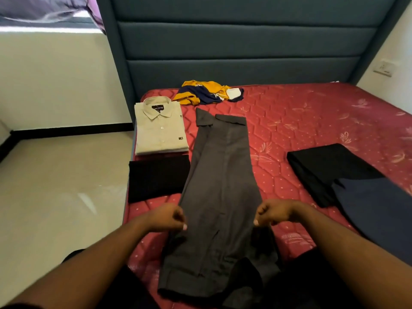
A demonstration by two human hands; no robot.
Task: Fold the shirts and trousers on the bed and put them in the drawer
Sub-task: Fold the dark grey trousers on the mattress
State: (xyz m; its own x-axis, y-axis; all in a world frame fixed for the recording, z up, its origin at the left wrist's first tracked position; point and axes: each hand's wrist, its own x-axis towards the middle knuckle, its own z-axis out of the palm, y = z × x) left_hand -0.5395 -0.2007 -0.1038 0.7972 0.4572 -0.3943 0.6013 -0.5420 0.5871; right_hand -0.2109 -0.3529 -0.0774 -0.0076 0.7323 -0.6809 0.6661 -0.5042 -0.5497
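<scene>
Grey trousers (223,175) lie lengthwise down the middle of the red mattress (312,121), waistband at the far end. My left hand (171,217) pinches the trousers' left edge and my right hand (269,214) pinches the right edge, about two thirds of the way toward me. A folded beige shirt (159,128) lies at the far left, with a folded black garment (157,178) just below it. A crumpled yellow and navy shirt (207,92) lies near the headboard. No drawer is in view.
Folded black trousers (327,170) and a dark navy garment (374,210) lie on the right side of the mattress. A padded blue-grey headboard (240,52) stands behind. Tiled floor (60,186) runs along the bed's left edge.
</scene>
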